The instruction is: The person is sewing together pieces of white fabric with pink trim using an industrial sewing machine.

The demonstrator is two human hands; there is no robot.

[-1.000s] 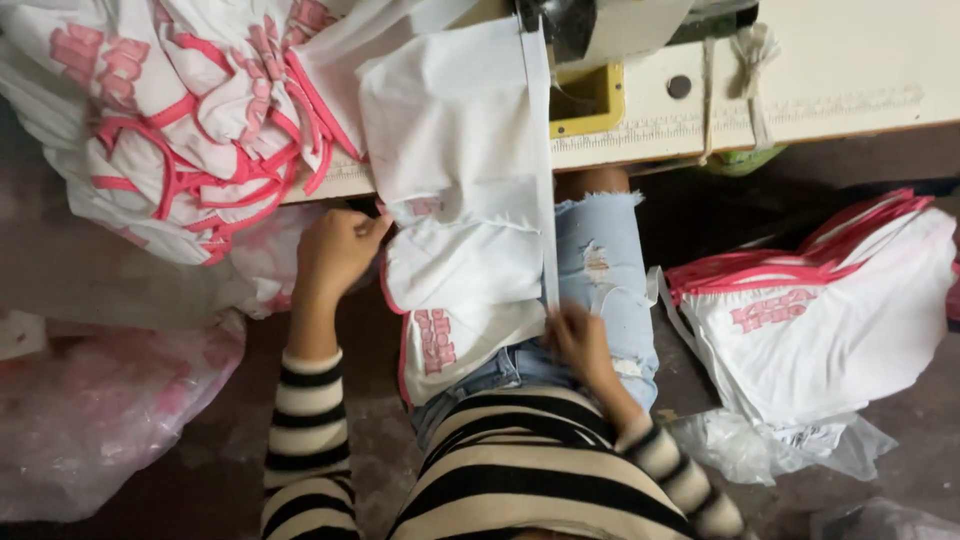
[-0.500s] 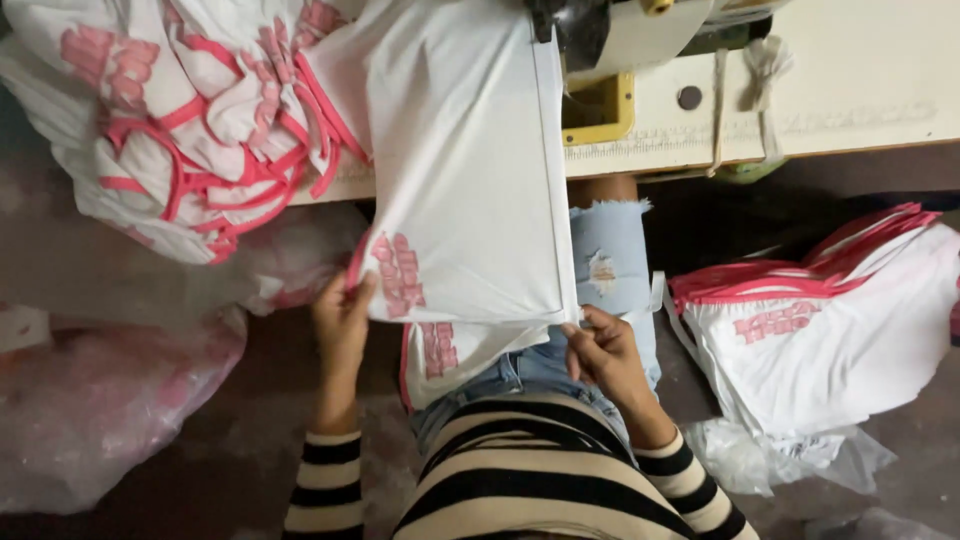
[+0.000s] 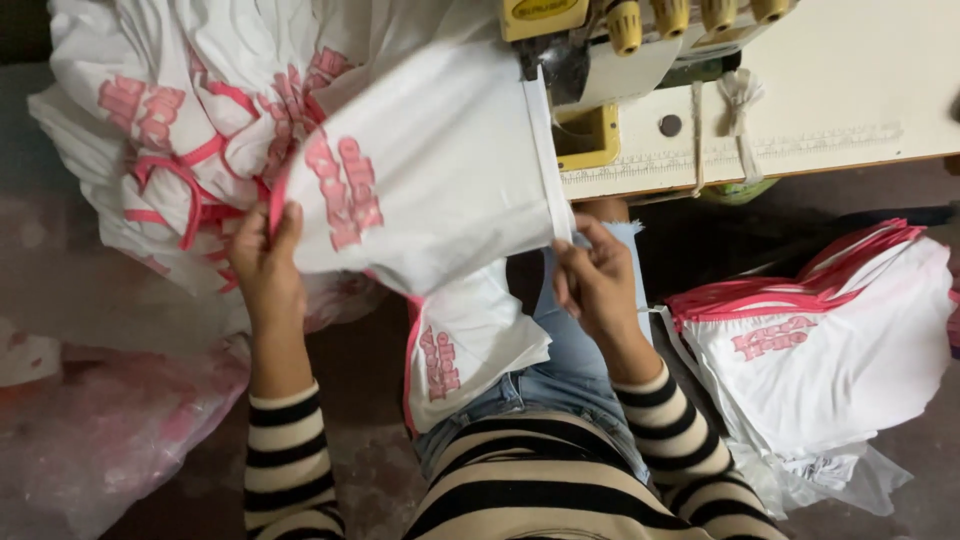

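Note:
I hold a white garment (image 3: 430, 190) with a pink print stretched between both hands below a sewing machine (image 3: 600, 50). My left hand (image 3: 268, 265) grips its pink-trimmed left edge. My right hand (image 3: 595, 280) pinches the lower end of its hemmed right edge, which runs up toward the machine's needle area. A second white piece with a pink print (image 3: 465, 345) lies on my lap over blue jeans.
A heap of white garments with pink trim (image 3: 190, 130) is piled at the upper left. A folded stack of the same garments (image 3: 820, 340) lies at the right on a plastic bag. The cream sewing table (image 3: 850, 90) spans the top right. Another plastic bag (image 3: 110, 430) sits lower left.
Both hands have lifted the white garment from my lap up toward the machine and spread it out; the left hand moved left and up, the right hand rose to the hem.

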